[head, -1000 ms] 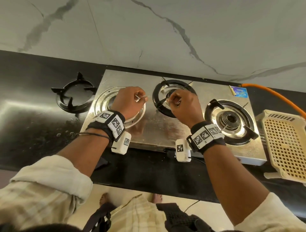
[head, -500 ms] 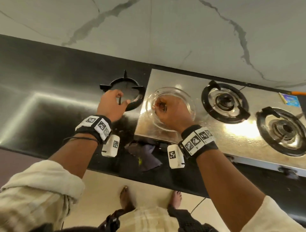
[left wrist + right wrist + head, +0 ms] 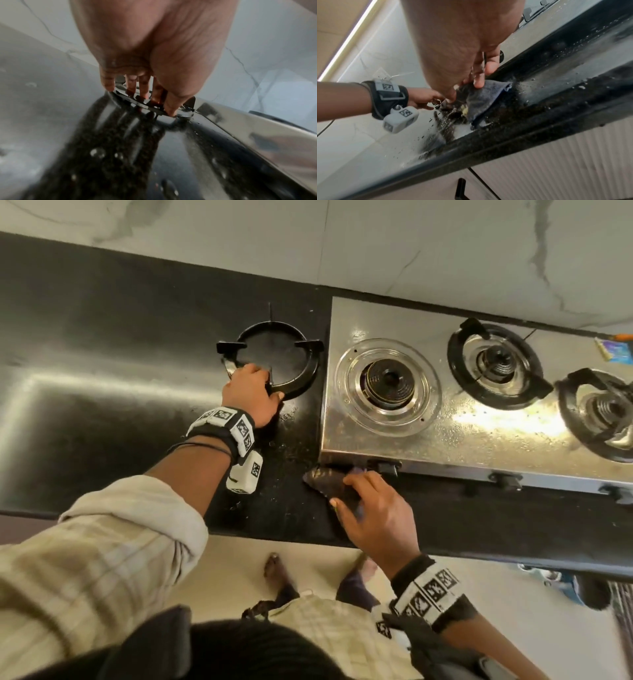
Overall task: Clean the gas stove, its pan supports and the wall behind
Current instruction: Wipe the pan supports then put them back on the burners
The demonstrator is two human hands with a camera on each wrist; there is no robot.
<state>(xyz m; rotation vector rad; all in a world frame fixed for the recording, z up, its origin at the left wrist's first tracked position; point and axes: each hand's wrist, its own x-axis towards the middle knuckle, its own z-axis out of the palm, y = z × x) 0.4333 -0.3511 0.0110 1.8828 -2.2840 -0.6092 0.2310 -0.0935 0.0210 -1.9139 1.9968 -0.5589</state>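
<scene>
One pan support (image 3: 274, 364) is gripped by the left hand (image 3: 251, 393) on the countertop (image 3: 102, 392), just left of the stove (image 3: 479, 436).
A dark cloth (image 3: 325, 481) at the counter's front edge is pinched by the right hand (image 3: 373, 515).

Your left hand (image 3: 251, 395) reaches out left of the stove (image 3: 479, 419), fingers (image 3: 143, 88) curled down — thumb opposed. Your right hand (image 3: 373, 515) sits at its front-left corner, fingers bent in a pinch.

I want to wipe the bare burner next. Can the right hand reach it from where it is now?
Probably yes. The right hand grips the cloth at the stove's front edge, and the bare burner lies just beyond with no pan support over it.
</scene>
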